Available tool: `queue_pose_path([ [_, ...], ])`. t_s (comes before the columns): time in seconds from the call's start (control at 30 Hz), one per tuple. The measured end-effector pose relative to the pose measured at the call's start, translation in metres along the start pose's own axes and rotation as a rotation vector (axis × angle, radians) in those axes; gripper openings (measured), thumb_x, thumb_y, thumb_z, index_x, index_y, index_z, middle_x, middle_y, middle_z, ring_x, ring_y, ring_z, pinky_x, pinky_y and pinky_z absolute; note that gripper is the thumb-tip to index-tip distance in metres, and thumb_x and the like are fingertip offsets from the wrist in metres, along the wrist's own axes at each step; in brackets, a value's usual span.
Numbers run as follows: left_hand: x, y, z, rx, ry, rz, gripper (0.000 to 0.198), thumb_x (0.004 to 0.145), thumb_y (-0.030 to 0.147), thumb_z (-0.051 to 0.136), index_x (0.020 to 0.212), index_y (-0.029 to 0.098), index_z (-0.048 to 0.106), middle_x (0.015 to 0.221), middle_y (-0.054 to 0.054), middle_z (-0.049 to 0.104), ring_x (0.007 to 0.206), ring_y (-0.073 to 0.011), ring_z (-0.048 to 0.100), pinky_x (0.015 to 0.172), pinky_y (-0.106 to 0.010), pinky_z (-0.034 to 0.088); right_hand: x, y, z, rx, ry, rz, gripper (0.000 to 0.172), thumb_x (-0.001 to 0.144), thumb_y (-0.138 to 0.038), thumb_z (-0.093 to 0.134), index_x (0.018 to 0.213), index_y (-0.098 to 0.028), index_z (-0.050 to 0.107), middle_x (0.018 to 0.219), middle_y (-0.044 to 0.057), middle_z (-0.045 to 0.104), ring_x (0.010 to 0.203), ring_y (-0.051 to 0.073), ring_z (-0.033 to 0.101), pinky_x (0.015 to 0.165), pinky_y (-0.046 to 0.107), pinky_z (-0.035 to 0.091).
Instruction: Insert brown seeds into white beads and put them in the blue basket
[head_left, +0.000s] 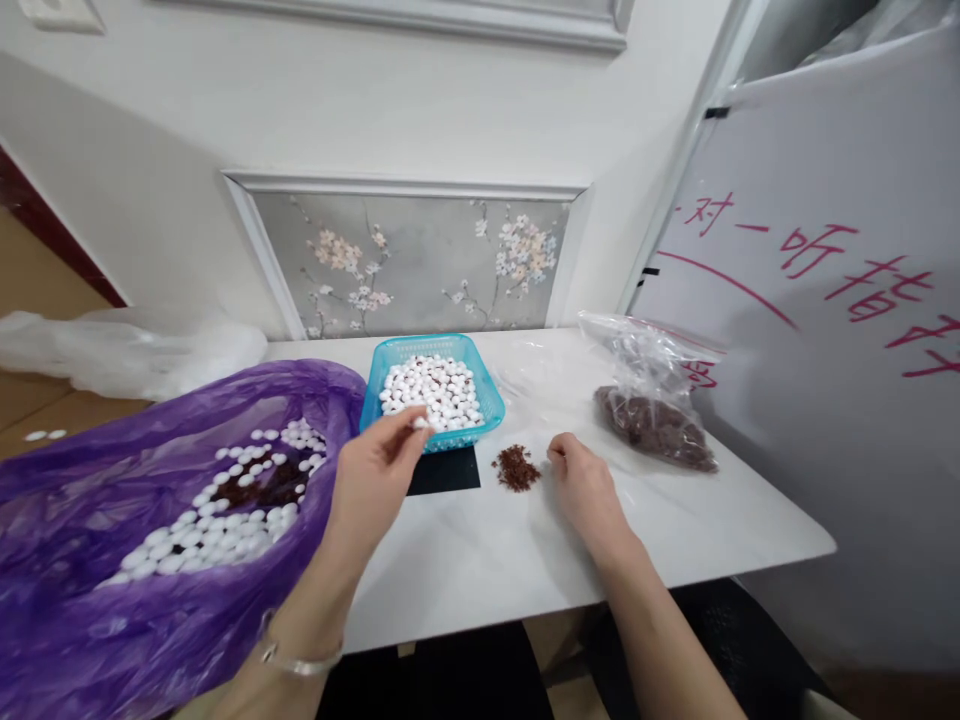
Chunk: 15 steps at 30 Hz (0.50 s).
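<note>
My left hand (pixel 379 470) is at the near-left edge of a turquoise plastic basket (pixel 491 400) full of small white oval pieces (pixel 431 385) with brown crumbs among them. Its thumb and forefinger pinch one white oval piece (pixel 421 423). A small heap of reddish-brown crumbs (pixel 517 468) lies on the white table in front of the basket. Just right of that heap rests my right hand (pixel 585 480), its fingers curled closed near the tabletop. Whatever those fingers hold, if anything, is hidden.
Left of the basket, a purple plastic bag (pixel 300 385) spreads wide, holding many white pieces and dark brown material. A clear zip bag of brown crumbs (pixel 656 425) lies at the right. A dark flat patch (pixel 446 472) sits before the basket. A whiteboard (pixel 825 400) borders the right side.
</note>
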<state>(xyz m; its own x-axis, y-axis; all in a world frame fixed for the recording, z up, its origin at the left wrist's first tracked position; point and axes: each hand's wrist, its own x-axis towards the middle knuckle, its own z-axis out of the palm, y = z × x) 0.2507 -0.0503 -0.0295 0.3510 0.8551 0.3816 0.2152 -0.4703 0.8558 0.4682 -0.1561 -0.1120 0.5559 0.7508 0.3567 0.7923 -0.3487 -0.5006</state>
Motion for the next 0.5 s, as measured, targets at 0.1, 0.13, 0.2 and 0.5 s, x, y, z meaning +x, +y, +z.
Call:
queue_pose_path([
  [0.1, 0.019, 0.002, 0.0, 0.16, 0.012, 0.11, 0.042, 0.078, 0.024, 0.064, 0.12, 0.018, 0.065, 0.133, -0.011, 0.06, 0.123, -0.0284, 0.054, 0.105, -0.042, 0.04, -0.002, 0.005, 0.0, 0.043, 0.029, -0.025, 0.024, 0.083, -0.019, 0.038, 0.092, -0.02, 0.061, 0.082, 0.006, 0.066, 0.07, 0.02, 0.059, 0.064, 0.03, 0.04],
  [0.13, 0.02, 0.003, -0.003, 0.194, 0.004, 0.126, 0.044, 0.078, 0.024, 0.063, 0.122, 0.019, 0.064, 0.138, -0.01, 0.056, 0.127, -0.0277, 0.049, 0.107, -0.041, 0.037, -0.002, 0.007, 0.001, 0.064, 0.039, -0.032, 0.026, 0.083, -0.021, 0.039, 0.095, -0.019, 0.062, 0.089, 0.007, 0.068, 0.075, 0.022, 0.061, 0.067, 0.031, 0.042],
  [0.2, 0.017, 0.004, -0.017, 0.366, -0.026, 0.155, 0.041, 0.083, 0.027, 0.058, 0.123, 0.02, 0.063, 0.141, -0.009, 0.053, 0.129, -0.025, 0.048, 0.107, -0.038, 0.037, -0.003, 0.01, 0.001, 0.099, 0.055, -0.038, 0.026, 0.082, -0.028, 0.042, 0.091, -0.019, 0.065, 0.091, 0.009, 0.069, 0.077, 0.023, 0.064, 0.07, 0.033, 0.044],
  [0.5, 0.001, -0.028, -0.169, 0.898, -0.039, -0.168, 0.034, 0.081, 0.025, 0.049, 0.102, 0.015, 0.074, 0.104, -0.014, 0.075, 0.097, -0.0335, 0.068, 0.089, -0.042, 0.047, -0.003, 0.005, -0.008, 0.196, 0.162, 0.076, 0.035, 0.076, -0.051, 0.05, 0.075, -0.023, 0.07, 0.083, 0.005, 0.07, 0.059, 0.02, 0.065, 0.063, 0.034, 0.046],
])
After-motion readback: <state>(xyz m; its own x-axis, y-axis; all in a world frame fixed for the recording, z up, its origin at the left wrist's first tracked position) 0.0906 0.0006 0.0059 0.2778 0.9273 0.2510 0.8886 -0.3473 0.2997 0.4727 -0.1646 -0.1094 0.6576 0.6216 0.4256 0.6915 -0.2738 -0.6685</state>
